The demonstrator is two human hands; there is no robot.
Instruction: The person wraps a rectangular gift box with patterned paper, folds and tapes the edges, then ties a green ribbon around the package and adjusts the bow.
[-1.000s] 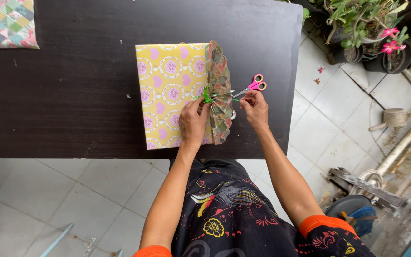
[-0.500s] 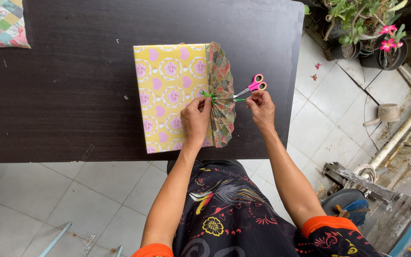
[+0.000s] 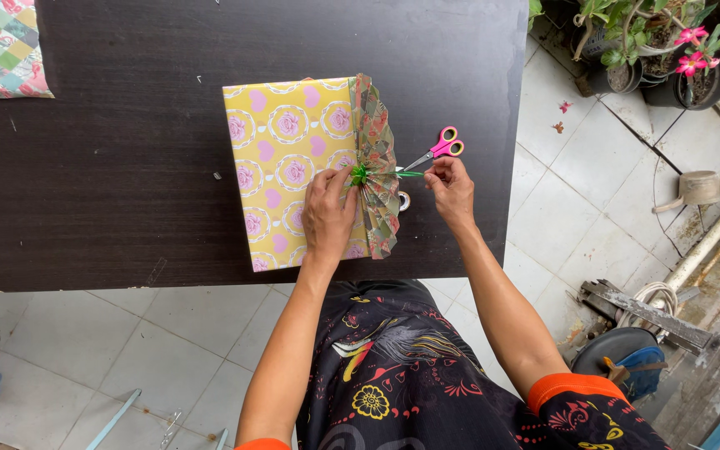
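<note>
A flat box wrapped in yellow paper with pink rose rings (image 3: 285, 158) lies on a dark wooden table (image 3: 127, 167). A pleated fan of patterned paper (image 3: 379, 167) sits along its right edge, tied at the middle with green ribbon (image 3: 361, 174). My left hand (image 3: 327, 212) presses on the fan and the knot. My right hand (image 3: 452, 187) pinches the free end of the green ribbon just right of the fan. Pink-handled scissors (image 3: 437, 151) lie on the table beside my right hand, untouched.
A folded sheet of checked patterned paper (image 3: 0, 46) lies at the table's far left corner. A small tape roll (image 3: 404, 201) peeks out by the fan. Potted plants with pink flowers (image 3: 664, 46) stand on the tiled floor to the right, with pipes and metal parts nearby.
My right hand has drawn the green ribbon end slightly to the right. My left hand stays on the fan's knot. The scissors have not moved.
</note>
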